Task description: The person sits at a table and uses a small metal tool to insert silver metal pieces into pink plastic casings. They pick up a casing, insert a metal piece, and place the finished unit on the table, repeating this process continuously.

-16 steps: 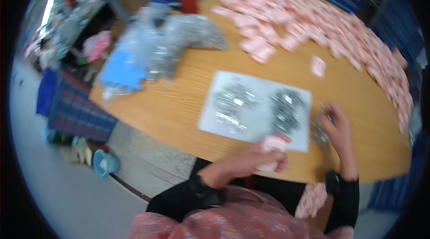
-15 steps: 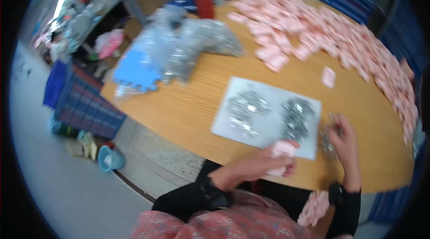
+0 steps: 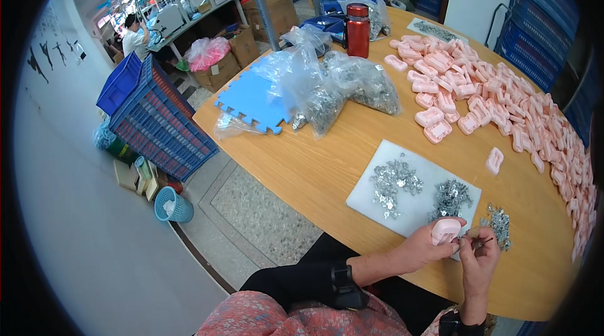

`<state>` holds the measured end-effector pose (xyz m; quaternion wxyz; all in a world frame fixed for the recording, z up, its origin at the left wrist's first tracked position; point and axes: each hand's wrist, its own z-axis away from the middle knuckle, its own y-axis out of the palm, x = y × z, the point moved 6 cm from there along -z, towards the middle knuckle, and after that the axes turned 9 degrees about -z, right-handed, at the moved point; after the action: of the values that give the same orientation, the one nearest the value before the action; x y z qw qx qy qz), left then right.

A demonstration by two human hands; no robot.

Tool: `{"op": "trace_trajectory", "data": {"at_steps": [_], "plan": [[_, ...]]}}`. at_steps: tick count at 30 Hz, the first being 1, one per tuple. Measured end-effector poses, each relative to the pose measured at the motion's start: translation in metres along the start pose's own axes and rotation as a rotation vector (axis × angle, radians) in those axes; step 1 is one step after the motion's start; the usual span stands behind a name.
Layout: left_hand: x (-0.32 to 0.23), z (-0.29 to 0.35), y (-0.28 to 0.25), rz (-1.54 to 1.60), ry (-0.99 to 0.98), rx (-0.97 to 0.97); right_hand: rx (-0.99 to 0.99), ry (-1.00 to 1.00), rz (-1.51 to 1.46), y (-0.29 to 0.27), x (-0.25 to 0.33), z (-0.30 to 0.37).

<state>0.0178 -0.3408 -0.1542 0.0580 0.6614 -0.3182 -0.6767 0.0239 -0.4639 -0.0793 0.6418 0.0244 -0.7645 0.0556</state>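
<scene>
1. Right now, at the lower right of the frame, the left hand (image 3: 420,253) is clamped on a pink molded piece (image 3: 447,230), which it holds tilted above the near right corner of a white board (image 3: 372,207).
2. Close beside it, the right hand (image 3: 477,265) has thumb and fingertips pinched together on a small object (image 3: 462,240) at the piece's edge; fingers partly hide it, so its kind cannot be told.
3. On the board, right of the frame's centre, lie two separate piles of silvery metal parts: a spread-out left pile (image 3: 395,182) and a denser right pile (image 3: 451,199).
4. Just right of the board, a loose pile (image 3: 501,226) of similar parts sits directly on the wooden table (image 3: 296,172).
5. Along the upper right spreads a large heap of pink pieces (image 3: 503,106), with a single pink piece (image 3: 494,161) lying apart below it.
6. At upper centre stand a red flask (image 3: 357,31) and clear bags (image 3: 371,87) of metal parts, beside a blue foam mat (image 3: 251,97).
</scene>
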Motion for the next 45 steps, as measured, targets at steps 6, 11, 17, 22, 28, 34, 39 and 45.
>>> {"op": "trace_trajectory", "data": {"at_steps": [6,11,17,22,28,34,39,45], "plan": [[0.005,-0.003,-0.007,-0.077,0.056,-0.102,0.002,-0.052,0.088,0.000,-0.008,0.002],[-0.001,-0.003,-0.010,-0.221,0.054,-0.182,0.031,-0.061,0.189,-0.003,-0.011,0.002],[-0.027,0.004,-0.006,-0.514,0.008,-0.069,0.211,0.127,0.193,-0.013,-0.010,-0.001],[-0.026,0.005,-0.002,-0.611,-0.001,-0.038,0.231,0.232,0.031,-0.010,-0.012,0.005],[-0.023,0.004,0.009,-0.646,-0.038,0.030,0.217,0.301,-0.159,-0.017,-0.017,0.015],[-0.023,-0.002,-0.009,-0.466,0.102,-0.041,0.132,0.316,-0.031,-0.009,-0.024,0.004],[-0.025,0.007,-0.002,-0.090,-0.235,-0.013,0.077,0.226,-0.279,-0.015,-0.019,0.009],[-0.003,0.009,0.002,0.343,-0.404,0.041,0.036,0.071,-0.193,-0.018,-0.013,0.017]]}}
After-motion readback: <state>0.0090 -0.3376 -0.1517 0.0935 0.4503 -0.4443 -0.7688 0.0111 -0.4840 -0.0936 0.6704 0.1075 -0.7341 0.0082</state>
